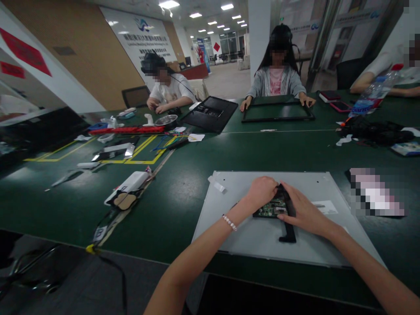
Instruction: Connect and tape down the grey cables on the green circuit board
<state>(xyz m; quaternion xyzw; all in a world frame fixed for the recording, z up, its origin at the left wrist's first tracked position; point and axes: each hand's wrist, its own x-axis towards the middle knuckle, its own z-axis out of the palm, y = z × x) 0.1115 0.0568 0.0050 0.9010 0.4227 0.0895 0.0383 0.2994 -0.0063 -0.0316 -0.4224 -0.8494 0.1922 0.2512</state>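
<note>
A green circuit board (269, 209) lies on a flat silver-grey metal panel (226, 232) in front of me. Along the board's right side runs a black plastic bracket (290, 232) with a hooked lower end. My right hand (306, 212) grips this bracket, thumb at the board's lower right corner and fingers near the top. Curled at the upper edge of the board is my left hand (262, 191), its fingertips pinched close to the bracket's top end; what they hold is hidden. A piece of clear tape (218, 186) sticks to the panel's upper left.
A pixelated pink phone-like object (377, 192) lies right of the panel. To the left is a white power strip (131, 188) with a cable. Across the table, a co-worker's hands rest on a black frame (278, 118); a dark screen cover (211, 114) lies beside it.
</note>
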